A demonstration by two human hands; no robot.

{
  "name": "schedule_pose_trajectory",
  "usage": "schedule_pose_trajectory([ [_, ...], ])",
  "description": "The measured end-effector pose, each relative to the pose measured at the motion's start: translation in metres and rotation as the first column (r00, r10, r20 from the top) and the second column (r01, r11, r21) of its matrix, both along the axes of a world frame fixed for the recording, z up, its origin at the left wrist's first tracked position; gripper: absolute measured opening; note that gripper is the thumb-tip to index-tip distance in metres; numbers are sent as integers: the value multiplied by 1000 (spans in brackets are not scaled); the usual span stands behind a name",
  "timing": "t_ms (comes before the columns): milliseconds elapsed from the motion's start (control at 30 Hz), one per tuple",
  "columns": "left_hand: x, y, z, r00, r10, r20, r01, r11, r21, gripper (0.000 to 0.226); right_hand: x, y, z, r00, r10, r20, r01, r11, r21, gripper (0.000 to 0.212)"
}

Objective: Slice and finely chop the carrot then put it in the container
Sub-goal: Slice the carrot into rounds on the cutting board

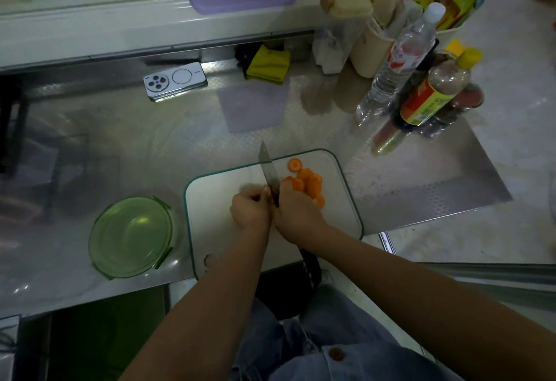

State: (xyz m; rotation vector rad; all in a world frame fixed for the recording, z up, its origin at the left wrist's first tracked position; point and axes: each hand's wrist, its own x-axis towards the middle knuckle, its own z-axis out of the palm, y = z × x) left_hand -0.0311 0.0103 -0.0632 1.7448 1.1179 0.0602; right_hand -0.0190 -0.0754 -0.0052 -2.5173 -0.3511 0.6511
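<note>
Round carrot slices (310, 184) lay in a small pile on the far right part of a white cutting board (210, 230) with a green edge. One slice sat a little apart, near the far edge of the board. Both hands were close together in the middle of the board, with a knife (268, 170) between them. Its blade pointed away from the person, and the tip reached past the far edge of the board.

The right hand (296, 212) was closed, and it looked like it gripped the knife's dark handle, though most of the handle was hidden. The left hand (251, 209) had curled fingers with the tips against the blade; I could not tell if it held anything.

A round green container (131, 236) sat on the shiny tabletop (120, 145), just left of the board. Farther back lay a phone (175, 81) and a yellow cloth (267, 64). A water bottle (403, 58) and a sauce bottle (436, 91) stood at the right.
</note>
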Motion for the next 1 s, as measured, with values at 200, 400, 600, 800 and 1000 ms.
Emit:
schedule_pose_trajectory([
  [200, 2, 1, 1, 1000, -20, 0, 20, 1000, 19, 24, 11, 8, 1, 1000, 15, -2, -15, 999, -35, 22],
  [400, 1, -1, 1, 999, -46, -23, 47, 999, 20, 25, -3, -8, 7, 999, 5, -53, -4, 1000, 5, 31],
  [600, 3, 0, 3, 999, -40, -36, 40, 999, 10, 25, 5, 1, 4, 999, 5, -35, -6, 1000, -10, 19],
  [800, 5, 0, 2, 999, -32, -37, 32, 999, 18, 25, 14, 6, 2, 999, -2, -42, 0, 999, -45, 17],
  [1000, 3, 0, 3, 997, -45, -69, 48, 998, 44, 26, -1, -6, 9, 997, -14, -82, 14, 1000, 0, 33],
])
